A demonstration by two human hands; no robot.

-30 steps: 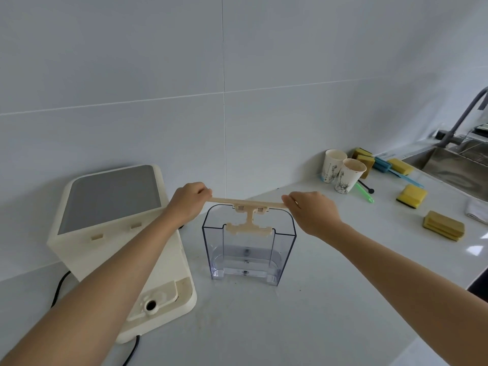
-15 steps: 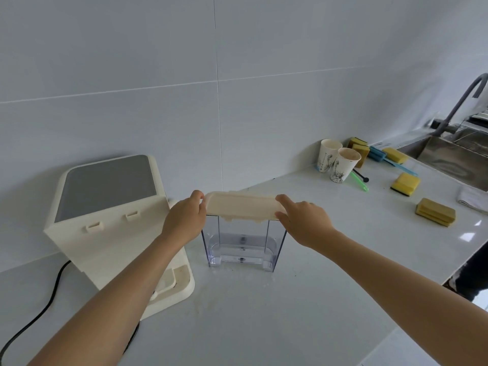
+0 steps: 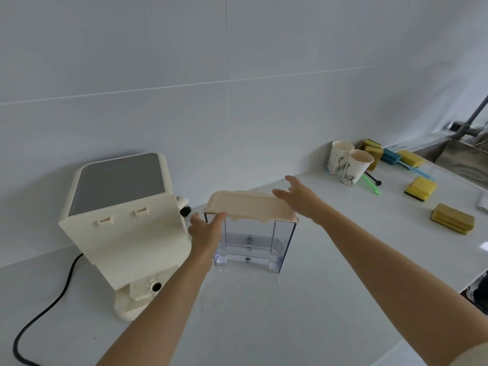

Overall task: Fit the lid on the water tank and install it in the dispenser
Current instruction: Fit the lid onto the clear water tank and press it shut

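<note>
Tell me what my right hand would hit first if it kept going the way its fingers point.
Probably the white tiled wall. The right hand points up-left past the lid's far right end; depth is unclear, so it may brush the lid first.

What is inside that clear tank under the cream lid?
Through the clear walls, the water tank looks empty, with only moulded fittings at its base. The cream lid covers its top, so the rim's seating underneath cannot be seen. The left hand hides its left wall.

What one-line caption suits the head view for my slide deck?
Cream lid resting on the clear water tank, both open hands beside it, dispenser waiting alongside.
</note>
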